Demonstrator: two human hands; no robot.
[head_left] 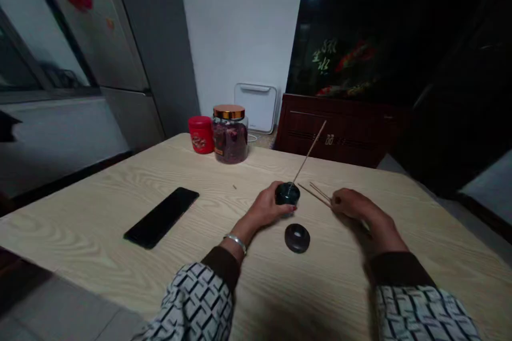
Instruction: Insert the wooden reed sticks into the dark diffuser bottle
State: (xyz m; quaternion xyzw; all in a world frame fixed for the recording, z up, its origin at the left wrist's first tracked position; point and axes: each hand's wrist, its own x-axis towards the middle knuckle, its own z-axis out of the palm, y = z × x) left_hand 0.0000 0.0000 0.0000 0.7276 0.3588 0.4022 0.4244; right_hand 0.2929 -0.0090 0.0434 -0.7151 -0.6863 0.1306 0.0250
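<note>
Your left hand (pixel 266 205) is wrapped around a small dark bottle (pixel 287 193), with the thumb on the side near you and the fingers on the far side. The bottle is on the table (pixel 340 282), in front of you. One long thin stick (pixel 310 154) stands in it, leaning up and to the right. Your right hand (pixel 354 205) is to the right of the bottle, with its fingers closed on a few loose sticks (pixel 318 197). They point back at the bottle, and one tip is very close to its rim (I can't tell if they touch).

A dark ring (pixel 297 238) with a pale spot in its middle lies flat, just on your side of the bottle. Your silver bracelet (pixel 237 243) is on your left wrist, also nearer to you than the bottle. A black phone (pixel 162 217) lies well to the left of the bottle. Past the bottle and to the left, a big jar (pixel 231 138) with a shiny copper lid stands next to a red tub (pixel 201 135). Farther behind the bottle, a flat white box (pixel 256 108) stands up by the wall.
</note>
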